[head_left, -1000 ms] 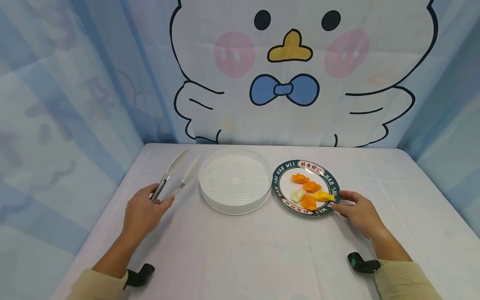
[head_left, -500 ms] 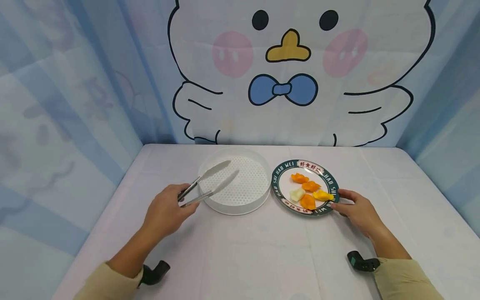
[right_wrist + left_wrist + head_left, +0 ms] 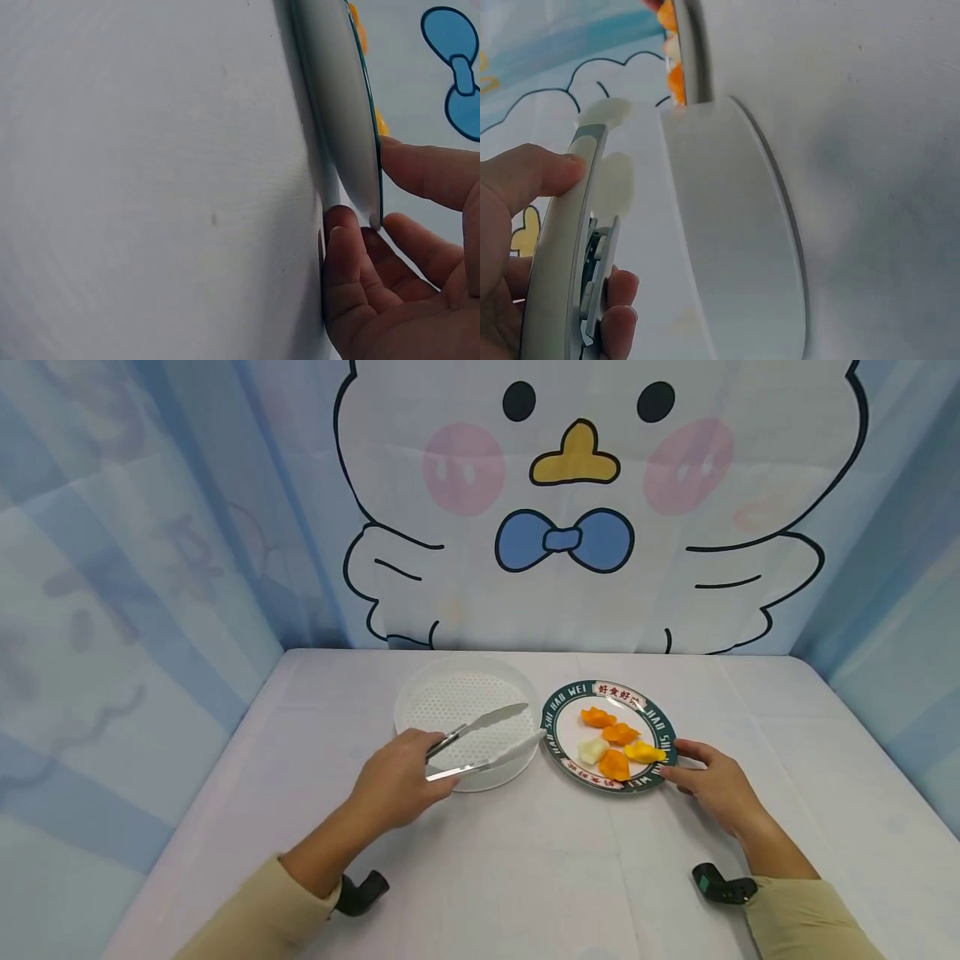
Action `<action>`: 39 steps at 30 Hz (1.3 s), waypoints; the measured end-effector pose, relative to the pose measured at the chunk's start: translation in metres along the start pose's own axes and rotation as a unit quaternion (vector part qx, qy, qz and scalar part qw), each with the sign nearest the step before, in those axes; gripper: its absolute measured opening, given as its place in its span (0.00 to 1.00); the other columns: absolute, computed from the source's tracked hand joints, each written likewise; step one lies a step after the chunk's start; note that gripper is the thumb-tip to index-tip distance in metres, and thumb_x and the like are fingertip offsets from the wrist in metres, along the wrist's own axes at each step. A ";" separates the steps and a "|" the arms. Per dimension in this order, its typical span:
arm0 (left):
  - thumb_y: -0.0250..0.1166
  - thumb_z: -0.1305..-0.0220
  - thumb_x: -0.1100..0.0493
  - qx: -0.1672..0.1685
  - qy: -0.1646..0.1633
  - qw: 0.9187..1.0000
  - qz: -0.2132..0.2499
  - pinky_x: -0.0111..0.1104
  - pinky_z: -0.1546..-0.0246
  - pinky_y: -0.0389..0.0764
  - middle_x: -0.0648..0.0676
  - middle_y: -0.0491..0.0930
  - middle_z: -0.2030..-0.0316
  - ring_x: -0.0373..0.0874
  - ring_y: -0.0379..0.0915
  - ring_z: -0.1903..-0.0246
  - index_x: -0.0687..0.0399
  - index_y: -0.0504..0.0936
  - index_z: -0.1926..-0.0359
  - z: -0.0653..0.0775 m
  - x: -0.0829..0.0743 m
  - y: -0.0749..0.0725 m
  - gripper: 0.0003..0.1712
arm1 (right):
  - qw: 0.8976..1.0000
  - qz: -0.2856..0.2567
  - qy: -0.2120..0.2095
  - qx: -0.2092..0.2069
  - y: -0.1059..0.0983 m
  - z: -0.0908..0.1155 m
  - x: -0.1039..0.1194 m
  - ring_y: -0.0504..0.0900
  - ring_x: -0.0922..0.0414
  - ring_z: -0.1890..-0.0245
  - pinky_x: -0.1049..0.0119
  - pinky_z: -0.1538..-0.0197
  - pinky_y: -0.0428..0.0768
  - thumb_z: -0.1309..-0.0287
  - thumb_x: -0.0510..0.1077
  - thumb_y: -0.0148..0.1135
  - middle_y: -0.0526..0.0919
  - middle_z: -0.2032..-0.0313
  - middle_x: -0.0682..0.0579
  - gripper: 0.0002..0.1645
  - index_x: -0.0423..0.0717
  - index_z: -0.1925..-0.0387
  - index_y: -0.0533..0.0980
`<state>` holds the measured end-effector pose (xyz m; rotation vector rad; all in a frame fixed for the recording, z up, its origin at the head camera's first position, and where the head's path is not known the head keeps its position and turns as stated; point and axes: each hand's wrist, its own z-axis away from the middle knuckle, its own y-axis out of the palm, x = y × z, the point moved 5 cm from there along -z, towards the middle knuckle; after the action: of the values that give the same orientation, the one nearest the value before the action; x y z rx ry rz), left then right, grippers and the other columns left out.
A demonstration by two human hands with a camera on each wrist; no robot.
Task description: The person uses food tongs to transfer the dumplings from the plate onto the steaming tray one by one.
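My left hand grips a pair of metal tongs with pale, flat tips. The two tong arms stand spread, with nothing between them. They reach over a round white perforated tray, and their tips point toward the plate. In the left wrist view the thumb lies along one arm of the tongs. My right hand holds the plate's right rim, thumb on top and fingers at the underside. On this green-rimmed plate lie several small dumpling-shaped pieces: orange, yellow and pale green.
A white cloth covers the table. The tray and plate stand side by side, almost touching. Behind the table hangs a curtain printed with a cartoon figure, and blue curtains close off both sides.
My left hand has carried the tongs rightward from the tray's left side to over the tray, tips near the plate. My right hand stays at the plate's rim.
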<state>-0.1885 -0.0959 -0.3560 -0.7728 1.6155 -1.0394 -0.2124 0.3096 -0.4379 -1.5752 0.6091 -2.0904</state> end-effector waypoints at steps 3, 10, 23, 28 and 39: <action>0.74 0.42 0.49 0.019 -0.001 1.000 -0.010 0.45 0.52 0.79 0.59 0.79 0.45 0.52 0.78 0.51 0.61 0.78 0.39 -0.004 -0.009 0.007 0.34 | 1.000 0.001 0.000 0.000 0.000 0.000 0.000 0.75 0.40 0.44 0.49 0.42 0.75 0.32 0.51 0.63 0.57 0.29 0.30 0.46 0.34 0.25 0.53; 0.75 0.43 0.48 0.037 0.025 0.999 -0.017 0.41 0.55 0.80 0.58 0.80 0.47 0.49 0.79 0.54 0.59 0.80 0.41 -0.013 -0.031 0.024 0.33 | 1.000 0.002 0.003 0.000 -0.001 -0.001 0.000 0.75 0.40 0.43 0.49 0.41 0.75 0.33 0.52 0.63 0.57 0.29 0.30 0.47 0.34 0.25 0.54; 0.75 0.44 0.47 0.051 0.037 0.997 -0.049 0.36 0.63 0.79 0.54 0.80 0.54 0.44 0.74 0.59 0.57 0.83 0.45 -0.028 -0.058 0.045 0.29 | 1.000 -0.004 -0.002 -0.001 0.001 -0.001 -0.001 0.75 0.39 0.43 0.49 0.41 0.75 0.34 0.53 0.63 0.58 0.29 0.30 0.47 0.35 0.25 0.54; 0.75 0.44 0.45 0.054 0.038 0.996 -0.065 0.34 0.66 0.77 0.54 0.80 0.55 0.43 0.73 0.61 0.57 0.83 0.46 -0.031 -0.065 0.050 0.29 | 1.000 -0.002 -0.004 0.000 0.000 0.000 -0.002 0.75 0.39 0.43 0.48 0.41 0.74 0.33 0.53 0.63 0.57 0.29 0.30 0.47 0.34 0.25 0.54; 0.75 0.44 0.45 0.065 0.033 0.994 -0.078 0.30 0.72 0.73 0.51 0.77 0.63 0.41 0.69 0.67 0.57 0.84 0.51 -0.039 -0.075 0.058 0.26 | 1.000 -0.004 0.000 0.000 0.000 0.000 -0.001 0.74 0.39 0.42 0.47 0.40 0.74 0.33 0.52 0.63 0.57 0.28 0.30 0.47 0.35 0.25 0.53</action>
<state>-0.2054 0.0039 -0.3733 -0.7934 1.5444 -1.2824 -0.2125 0.3102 -0.4385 -1.5803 0.6039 -2.0948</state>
